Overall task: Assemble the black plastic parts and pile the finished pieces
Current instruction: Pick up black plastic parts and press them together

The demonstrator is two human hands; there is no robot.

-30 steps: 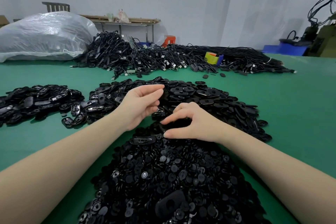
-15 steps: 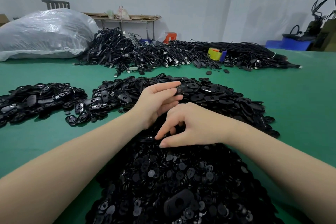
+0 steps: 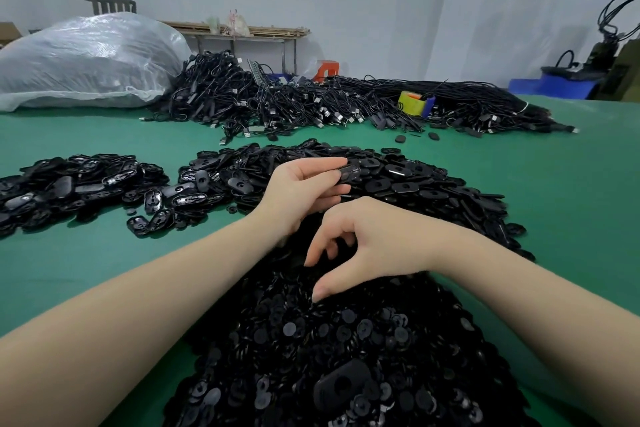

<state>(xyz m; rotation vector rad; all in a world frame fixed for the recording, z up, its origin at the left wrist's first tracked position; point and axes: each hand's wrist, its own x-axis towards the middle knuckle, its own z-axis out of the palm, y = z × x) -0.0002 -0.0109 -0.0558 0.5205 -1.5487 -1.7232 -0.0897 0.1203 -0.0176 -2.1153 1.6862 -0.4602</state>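
My left hand (image 3: pixel 304 191) holds a black oval plastic shell (image 3: pixel 348 173) between its fingers, lifted just above the big pile of oval shells (image 3: pixel 415 184). My right hand (image 3: pixel 363 246) hovers low over the near heap of small round black discs (image 3: pixel 329 350), thumb and forefinger curved and apart, tips close to the discs; I see nothing pinched between them. To the left lies a separate pile of finished pieces (image 3: pixel 76 187) on the green table (image 3: pixel 571 201).
A long heap of black cables (image 3: pixel 311 104) runs across the back of the table. A large clear plastic bag (image 3: pixel 86 59) sits at the back left. A yellow tape roll (image 3: pixel 412 103) rests among the cables. One oval shell (image 3: pixel 341 385) lies on the disc heap.
My left hand has lifted away from the pile with an oval shell in its fingers. My right hand has dropped closer to me, onto the disc heap.
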